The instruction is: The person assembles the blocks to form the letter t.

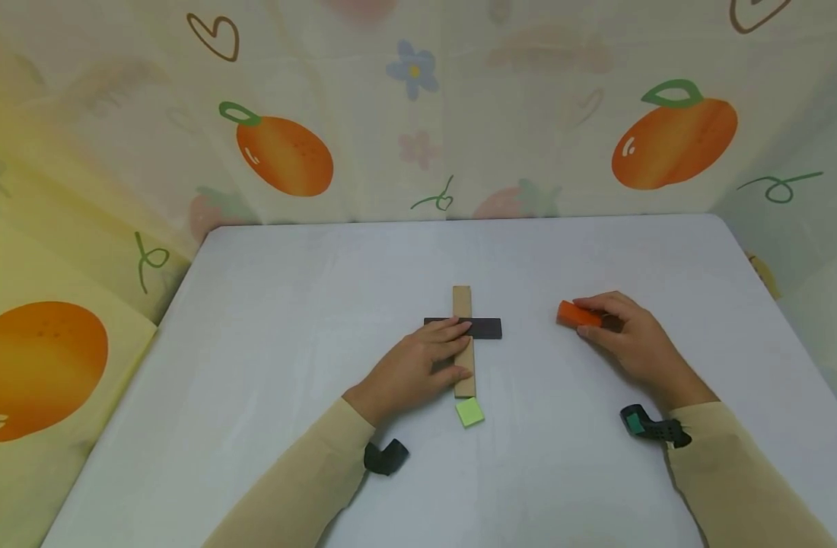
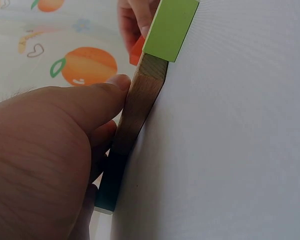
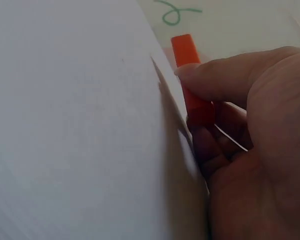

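A long wooden block (image 1: pixel 463 301) lies lengthwise on the table, and a dark flat block (image 1: pixel 486 328) crosses it, forming a cross shape. My left hand (image 1: pixel 418 361) rests over them, fingertips at the dark block and thumb on the lower part of the wooden block. A small light green block (image 1: pixel 469 412) sits at the wooden block's near end; the left wrist view shows its face close up. To the right, my right hand (image 1: pixel 634 339) pinches an orange block (image 1: pixel 577 313) between thumb and fingers, low over the table in the right wrist view.
The white table (image 1: pixel 288 304) has its far edge against a fabric backdrop (image 1: pixel 528 114) printed with oranges, hearts and flowers. Black camera mounts are worn at both wrists, the left mount (image 1: pixel 386 457) close to the tabletop.
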Demonstrator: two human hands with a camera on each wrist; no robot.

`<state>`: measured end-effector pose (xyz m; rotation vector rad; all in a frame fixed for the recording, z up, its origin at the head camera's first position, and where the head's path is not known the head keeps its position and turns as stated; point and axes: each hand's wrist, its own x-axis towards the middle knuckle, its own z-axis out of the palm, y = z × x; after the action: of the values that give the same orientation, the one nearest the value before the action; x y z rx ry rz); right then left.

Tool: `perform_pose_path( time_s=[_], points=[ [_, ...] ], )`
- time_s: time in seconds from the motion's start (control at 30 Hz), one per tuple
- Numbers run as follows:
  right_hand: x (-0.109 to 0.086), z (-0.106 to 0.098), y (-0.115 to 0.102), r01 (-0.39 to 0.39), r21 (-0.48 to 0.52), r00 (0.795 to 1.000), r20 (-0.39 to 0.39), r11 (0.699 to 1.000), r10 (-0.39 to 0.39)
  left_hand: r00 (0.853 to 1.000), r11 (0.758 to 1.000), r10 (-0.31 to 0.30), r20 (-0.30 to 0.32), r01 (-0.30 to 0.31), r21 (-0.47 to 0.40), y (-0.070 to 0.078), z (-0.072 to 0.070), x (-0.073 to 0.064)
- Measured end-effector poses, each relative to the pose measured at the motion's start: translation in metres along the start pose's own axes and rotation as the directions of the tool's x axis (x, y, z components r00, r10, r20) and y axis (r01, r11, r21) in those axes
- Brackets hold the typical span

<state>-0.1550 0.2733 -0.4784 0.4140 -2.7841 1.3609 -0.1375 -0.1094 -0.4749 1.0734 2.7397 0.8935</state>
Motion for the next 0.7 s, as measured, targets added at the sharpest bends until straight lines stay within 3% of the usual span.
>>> perform_pose_path(
  time_s=[0.4,0.7],
  points=[
    [-0.002,0.017,-0.019,0.082,0.065,0.989,0.118,0.995,-0.089,1.000,1.000,0.003,0.004,-0.003,0.003,-0.001,0.000,0.000],
    [-0.003,0.022,-0.039,0.130,0.062,0.960,0.243,0.990,-0.141,1.000,1.000,0.006,0.006,-0.006,0.010,-0.001,0.000,0.000]
  ],
)
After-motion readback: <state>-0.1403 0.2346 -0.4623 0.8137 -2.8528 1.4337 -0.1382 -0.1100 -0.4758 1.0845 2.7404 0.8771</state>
